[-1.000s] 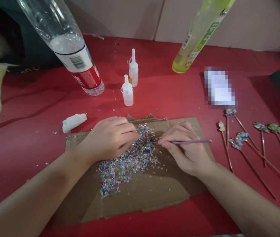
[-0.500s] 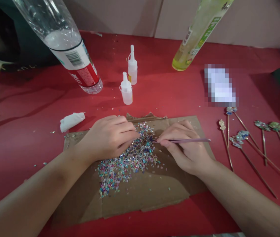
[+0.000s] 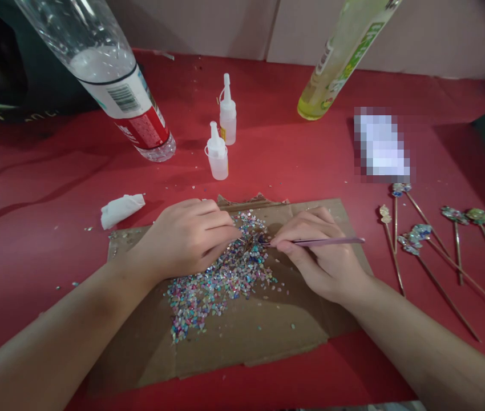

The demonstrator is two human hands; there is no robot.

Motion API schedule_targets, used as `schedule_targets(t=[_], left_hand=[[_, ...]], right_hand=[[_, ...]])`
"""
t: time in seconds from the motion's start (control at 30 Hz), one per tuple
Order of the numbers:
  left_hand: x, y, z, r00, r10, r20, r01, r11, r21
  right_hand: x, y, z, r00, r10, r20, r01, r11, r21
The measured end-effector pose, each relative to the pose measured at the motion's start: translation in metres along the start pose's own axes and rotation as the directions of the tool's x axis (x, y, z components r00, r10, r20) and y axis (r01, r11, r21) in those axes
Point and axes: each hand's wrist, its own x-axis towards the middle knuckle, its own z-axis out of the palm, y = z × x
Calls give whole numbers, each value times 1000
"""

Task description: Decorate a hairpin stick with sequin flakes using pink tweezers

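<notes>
My left hand is closed, its fingertips pinching a small, dark gold-toned hairpin, mostly hidden by the fingers and the chips around it. In my right hand is a pair of pinkish tweezers, gripped like a pen, with the tips at the hairpin's dark blue end. Both hands rest low over a pile of colourful shiny chips. The pile spreads across a flat piece of brown cardboard.
Two small glue bottles stand behind the cardboard, between a large water bottle and a yellow-green drink bottle. Rolled white tissue lies left. Several decorated hairpins and a blurred-out pale object lie right on the red table.
Both hands keep nearly the same pose, with the tweezers still at the hairpin. The whole view has shifted very slightly.
</notes>
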Motion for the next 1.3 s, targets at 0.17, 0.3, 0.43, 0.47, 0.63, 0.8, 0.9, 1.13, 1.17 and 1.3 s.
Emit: schedule_targets(t=[0.17, 0.3, 0.43, 0.47, 0.63, 0.8, 0.9, 1.13, 1.17, 1.3], left_hand=[[0, 0, 0, 1000, 4, -8, -4, 1000, 11], [0, 0, 0, 1000, 9, -14, -9, 1000, 14], [1, 0, 0, 1000, 14, -12, -14, 1000, 9], [1, 0, 0, 1000, 16, -12, -16, 1000, 8], [1, 0, 0, 1000, 10, -14, -10, 1000, -1], [1, 0, -1, 1000, 9, -1, -9, 1000, 7], [1, -1, -1, 1000, 3, 1, -3, 1000, 16], [0, 0, -1, 1000, -3, 8, 2, 1000, 11], [0, 0, -2, 1000, -7, 3, 7, 1000, 12], [1, -1, -2, 999, -35, -41, 33, 999, -33]], right_hand=[[1, 0, 0, 1000, 4, -8, -4, 1000, -3], [1, 0, 0, 1000, 18, -3, -18, 1000, -8], [1, 0, -1, 999, 32, -11, -32, 999, -6], [1, 0, -1, 999, 34, -10, -34, 999, -7], [2, -1, -1, 999, 31, -8, -31, 999, -14], [2, -1, -1, 999, 53, -13, -53, 999, -6], [2, -2, -1, 997, 74, -6, -74, 997, -3], [0, 1, -1, 993, 94, -69, -92, 995, 36], [0, 2, -1, 985, 124, -123, -115, 990, 78], [0, 7, 1, 899, 297, -322, -202, 933, 297]])
